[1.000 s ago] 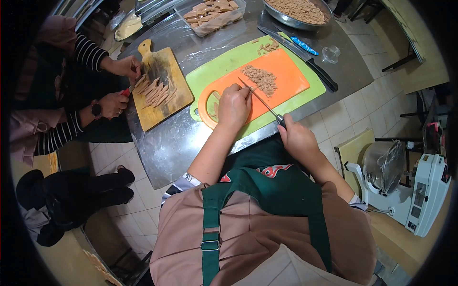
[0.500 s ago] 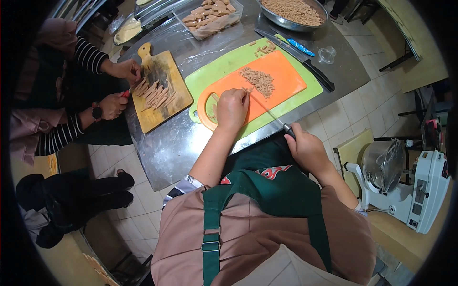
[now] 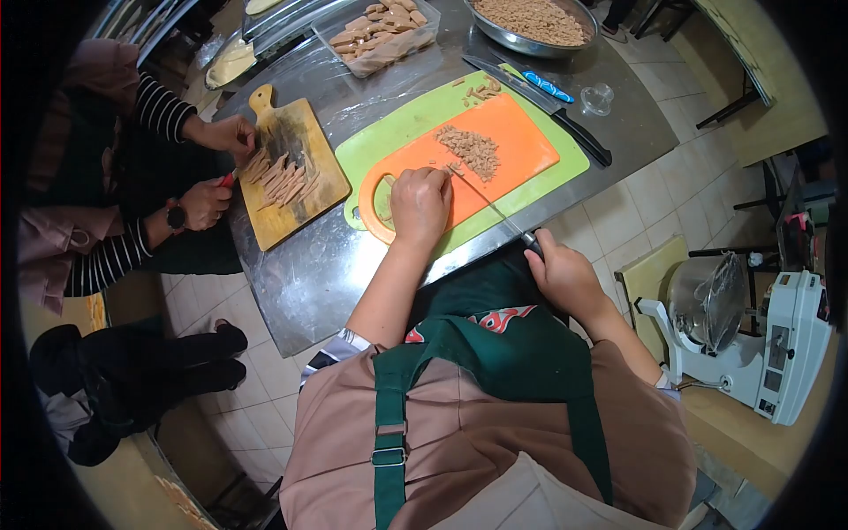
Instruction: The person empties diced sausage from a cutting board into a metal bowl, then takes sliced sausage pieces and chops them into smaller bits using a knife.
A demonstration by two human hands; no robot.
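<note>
My right hand (image 3: 565, 272) is wrapped round the black handle of a knife (image 3: 495, 207), its thin blade reaching across the orange cutting board (image 3: 521, 159). Near the blade's tip, my left hand (image 3: 420, 205) presses down with its fingers curled together. Whatever lies under those fingers is mostly hidden; small brown bits show beside them. A pile of chopped pinkish-brown, sausage-like bits (image 3: 475, 152) lies on the orange board beyond the blade. Beneath that board is a larger green cutting board (image 3: 389, 128), with several short strips (image 3: 483, 90) at its far corner.
At left, a co-worker's hands (image 3: 212, 203) hold a red-handled tool by a wooden board (image 3: 274, 231) with sliced strips. Farther back are a plastic container (image 3: 397, 55) of brown pieces and a metal bowl (image 3: 534, 42) of chopped bits. A large knife (image 3: 583, 137) lies at right.
The view has shifted slightly, moving the table's things a little to the left. My left hand stays curled at the blade's tip, and my right hand keeps hold of the knife.
</note>
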